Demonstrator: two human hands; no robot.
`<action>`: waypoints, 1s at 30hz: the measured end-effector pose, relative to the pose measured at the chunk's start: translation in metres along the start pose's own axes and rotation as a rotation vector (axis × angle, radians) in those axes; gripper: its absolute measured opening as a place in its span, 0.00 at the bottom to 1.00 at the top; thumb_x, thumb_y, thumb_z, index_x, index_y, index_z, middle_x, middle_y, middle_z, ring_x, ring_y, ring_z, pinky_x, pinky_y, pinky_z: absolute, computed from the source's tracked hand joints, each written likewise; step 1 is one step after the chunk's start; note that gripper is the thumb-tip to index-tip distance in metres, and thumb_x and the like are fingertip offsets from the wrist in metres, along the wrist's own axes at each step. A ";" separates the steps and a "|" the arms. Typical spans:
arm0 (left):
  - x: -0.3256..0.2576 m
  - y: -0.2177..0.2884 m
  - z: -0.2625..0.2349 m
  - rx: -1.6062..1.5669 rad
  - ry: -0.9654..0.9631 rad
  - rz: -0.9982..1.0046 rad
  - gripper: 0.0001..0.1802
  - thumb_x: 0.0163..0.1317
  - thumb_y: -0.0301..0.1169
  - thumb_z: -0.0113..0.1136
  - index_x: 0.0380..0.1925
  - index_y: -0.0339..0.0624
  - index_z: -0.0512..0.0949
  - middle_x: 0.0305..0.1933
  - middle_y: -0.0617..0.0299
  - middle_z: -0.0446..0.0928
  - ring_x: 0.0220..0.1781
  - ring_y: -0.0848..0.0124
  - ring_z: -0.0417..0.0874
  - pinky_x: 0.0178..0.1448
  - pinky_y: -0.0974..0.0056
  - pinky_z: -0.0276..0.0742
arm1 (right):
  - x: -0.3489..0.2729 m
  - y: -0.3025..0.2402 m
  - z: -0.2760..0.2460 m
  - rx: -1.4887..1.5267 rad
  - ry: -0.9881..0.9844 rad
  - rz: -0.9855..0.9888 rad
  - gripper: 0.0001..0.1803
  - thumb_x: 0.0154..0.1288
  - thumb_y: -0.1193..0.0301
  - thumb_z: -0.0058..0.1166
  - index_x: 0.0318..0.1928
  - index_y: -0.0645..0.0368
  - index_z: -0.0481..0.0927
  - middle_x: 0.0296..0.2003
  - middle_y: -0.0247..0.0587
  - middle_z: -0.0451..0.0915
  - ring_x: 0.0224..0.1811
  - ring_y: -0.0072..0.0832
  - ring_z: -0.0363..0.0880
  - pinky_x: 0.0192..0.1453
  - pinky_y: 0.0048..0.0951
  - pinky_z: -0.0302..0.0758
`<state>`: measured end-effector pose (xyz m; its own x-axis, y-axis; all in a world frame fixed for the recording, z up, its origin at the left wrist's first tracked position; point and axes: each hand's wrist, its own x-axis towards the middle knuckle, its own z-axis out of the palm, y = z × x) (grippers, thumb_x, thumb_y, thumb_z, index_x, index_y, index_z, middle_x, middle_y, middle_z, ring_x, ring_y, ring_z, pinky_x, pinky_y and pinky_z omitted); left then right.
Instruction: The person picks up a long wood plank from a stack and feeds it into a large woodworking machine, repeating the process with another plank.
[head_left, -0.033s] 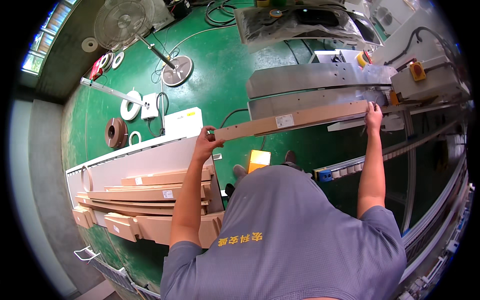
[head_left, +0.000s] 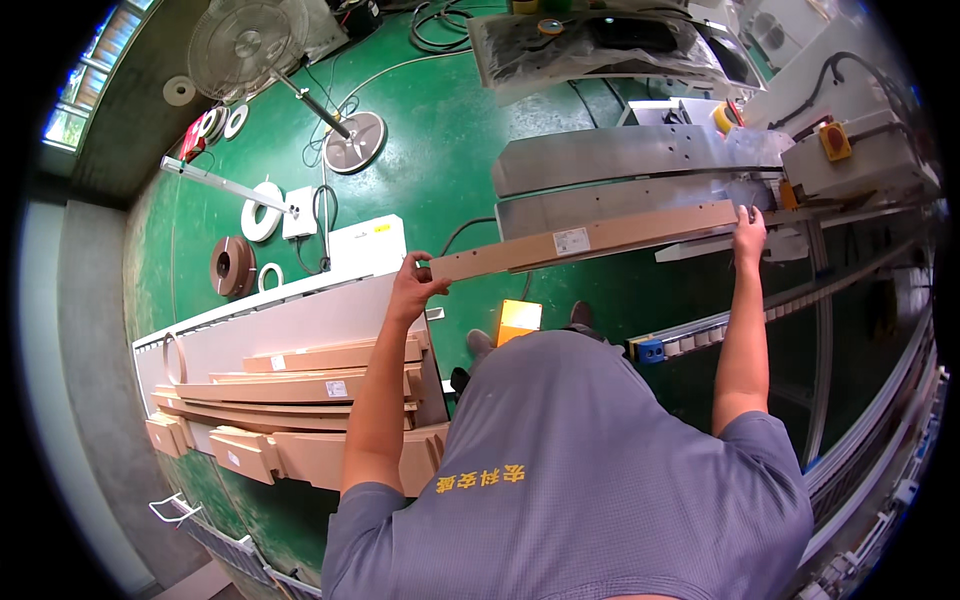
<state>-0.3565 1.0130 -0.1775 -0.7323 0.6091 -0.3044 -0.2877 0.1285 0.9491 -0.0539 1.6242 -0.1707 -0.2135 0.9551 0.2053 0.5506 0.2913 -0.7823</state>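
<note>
A long, narrow brown board (head_left: 640, 232) with a white label and small holes stretches across in front of me, its right part over the metal table of a machine. My left hand (head_left: 414, 284) grips its left end between thumb and fingers. At the far right end, my right hand (head_left: 748, 237) is closed on the board, fingers around its corner. The board tilts slightly, its right end farther from me. Beneath and beyond it lie the grey metal table plates (head_left: 620, 160).
Brown boards (head_left: 300, 388) lie stacked on a pale table (head_left: 370, 296) at my left. A standing fan (head_left: 350, 142) and rolls of edge banding (head_left: 232, 266) are beyond. The machine housing (head_left: 850, 165) is at the right, a roller rail (head_left: 720, 330) nearer. A yellow box (head_left: 519, 319) is near my feet.
</note>
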 end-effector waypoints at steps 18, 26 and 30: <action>0.017 0.064 0.149 0.725 0.161 0.366 0.22 0.55 0.29 0.65 0.50 0.33 0.76 0.66 0.40 0.67 0.64 0.50 0.71 0.67 0.52 0.66 | -0.146 -0.153 0.123 0.398 -0.349 0.308 0.55 0.56 0.72 0.53 0.70 0.74 0.25 0.30 0.56 0.82 0.34 0.42 0.82 0.45 0.34 0.77; 0.019 0.067 0.147 0.181 -0.012 0.161 0.15 0.59 0.24 0.61 0.46 0.30 0.77 0.42 0.56 0.79 0.34 0.71 0.80 0.40 0.68 0.76 | -0.148 -0.172 0.112 0.454 -0.295 0.400 0.54 0.56 0.72 0.51 0.70 0.75 0.26 0.27 0.50 0.80 0.27 0.33 0.80 0.34 0.31 0.77; 0.025 0.065 0.151 0.078 -0.074 0.113 0.12 0.61 0.23 0.59 0.44 0.31 0.77 0.34 0.61 0.78 0.29 0.76 0.78 0.35 0.71 0.74 | -0.143 -0.175 0.110 0.471 -0.326 0.464 0.55 0.56 0.72 0.51 0.70 0.72 0.24 0.26 0.48 0.80 0.25 0.31 0.79 0.31 0.31 0.76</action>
<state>-0.3009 1.1547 -0.1110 -0.7088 0.6790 -0.1911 -0.1552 0.1142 0.9813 -0.2082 1.4311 -0.1279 -0.3123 0.8885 -0.3363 0.2537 -0.2632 -0.9308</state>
